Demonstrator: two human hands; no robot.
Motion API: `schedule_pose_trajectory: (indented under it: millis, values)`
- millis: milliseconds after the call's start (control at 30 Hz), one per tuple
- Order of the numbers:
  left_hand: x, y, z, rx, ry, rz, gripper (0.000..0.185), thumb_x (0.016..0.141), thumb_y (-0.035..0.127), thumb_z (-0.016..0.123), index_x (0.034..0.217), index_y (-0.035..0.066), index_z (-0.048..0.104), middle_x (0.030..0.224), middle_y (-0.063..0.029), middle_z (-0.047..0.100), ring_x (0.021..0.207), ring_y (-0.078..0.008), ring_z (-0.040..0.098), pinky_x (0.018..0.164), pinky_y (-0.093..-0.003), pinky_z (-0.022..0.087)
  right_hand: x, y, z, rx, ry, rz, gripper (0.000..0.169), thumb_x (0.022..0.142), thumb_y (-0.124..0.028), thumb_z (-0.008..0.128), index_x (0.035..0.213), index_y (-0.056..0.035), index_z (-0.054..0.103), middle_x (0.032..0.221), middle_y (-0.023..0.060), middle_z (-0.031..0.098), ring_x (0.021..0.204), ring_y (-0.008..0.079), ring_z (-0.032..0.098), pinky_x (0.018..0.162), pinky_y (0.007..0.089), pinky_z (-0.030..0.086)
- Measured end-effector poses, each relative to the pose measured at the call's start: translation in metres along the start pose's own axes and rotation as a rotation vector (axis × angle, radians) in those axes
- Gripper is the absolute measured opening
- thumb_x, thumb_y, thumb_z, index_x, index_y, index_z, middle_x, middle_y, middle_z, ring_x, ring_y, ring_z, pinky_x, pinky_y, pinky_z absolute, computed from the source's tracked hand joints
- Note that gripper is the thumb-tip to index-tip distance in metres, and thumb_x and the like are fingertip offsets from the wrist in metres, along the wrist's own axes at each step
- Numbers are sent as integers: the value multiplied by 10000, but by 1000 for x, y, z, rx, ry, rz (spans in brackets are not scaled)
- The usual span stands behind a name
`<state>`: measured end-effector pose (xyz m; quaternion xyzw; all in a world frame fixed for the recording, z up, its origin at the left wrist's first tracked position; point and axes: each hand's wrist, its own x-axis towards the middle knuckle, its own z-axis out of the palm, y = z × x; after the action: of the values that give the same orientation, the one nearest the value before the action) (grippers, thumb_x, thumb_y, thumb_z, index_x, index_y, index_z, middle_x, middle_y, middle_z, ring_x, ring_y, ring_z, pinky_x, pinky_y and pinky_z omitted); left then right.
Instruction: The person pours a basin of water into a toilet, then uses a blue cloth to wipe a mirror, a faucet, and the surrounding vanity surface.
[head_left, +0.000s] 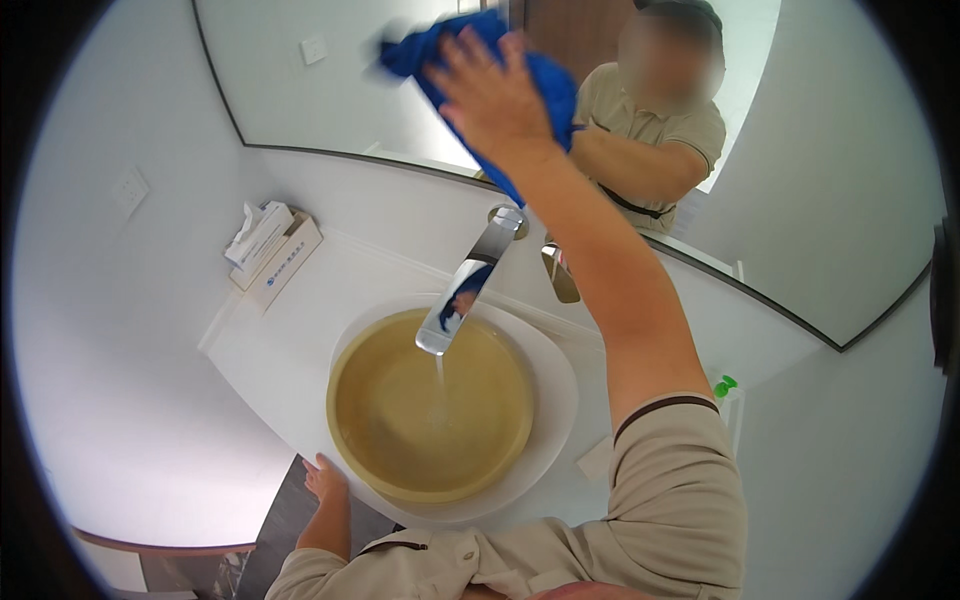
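My right hand (491, 105) is raised with its palm flat on a blue cloth (553, 94), pressing it against the wall mirror (810, 150); the cloth's left end is blurred. Low at the left, my left hand (325, 478) rests at the front edge of the white countertop (281, 352), its fingers partly spread. Between the arms, a yellowish basin (431, 480) full of water sits in a white sink (555, 397). A thin stream runs into it from a chrome wall faucet (469, 289).
A tissue box (260, 234) in a white holder (289, 255) stands at the counter's back left. The faucet's control plate (562, 281) is beside my right forearm. A green pump top (725, 386) shows at the right. Sockets (131, 191) are on the left wall.
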<state>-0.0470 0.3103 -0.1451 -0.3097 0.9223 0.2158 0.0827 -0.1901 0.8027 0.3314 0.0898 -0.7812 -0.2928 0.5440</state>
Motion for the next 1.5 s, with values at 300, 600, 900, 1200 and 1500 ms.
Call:
schedule_pose_trajectory:
  millis: [300,600,900,1200,1500]
  values:
    - [-23,-2,-23,-210,66,55,659,961,467,285,1425,0,293,1391,-250,407,1294,-374,347,1111,-453,183,-169,34,-64,60,-210,-257,359,842,-145,530,1189,-209,597,1376,25,492,1244,166,470,1027,386,326]
    - [-17,-4,-19,-265,85,24,642,952,442,331,1416,0,311,1404,-217,406,1314,-367,323,1117,-442,185,-203,-49,-68,298,-364,53,391,760,-252,658,1137,-151,636,1337,67,488,1256,217,408,997,405,335]
    - [-5,-13,-12,-314,102,98,596,953,393,325,1400,-1,338,1387,-202,434,1282,-374,367,1102,-464,211,-256,-61,-15,69,-333,-253,410,838,-164,504,1234,-116,599,1456,-27,398,1368,122,294,1117,371,221]
    - [-8,-18,-3,-527,104,193,524,943,362,350,1340,26,417,1263,-215,539,1127,-438,475,1012,-495,315,-306,-61,-44,482,-240,454,401,804,-41,561,1199,-89,515,1346,110,482,1212,254,461,979,388,397]
    - [-13,-4,-11,-612,52,119,575,931,397,373,1369,24,391,1233,-245,551,1118,-437,489,976,-498,365,-311,-72,-58,1240,-226,1478,374,788,-62,555,1160,-36,574,1061,98,632,989,194,587,885,300,446]
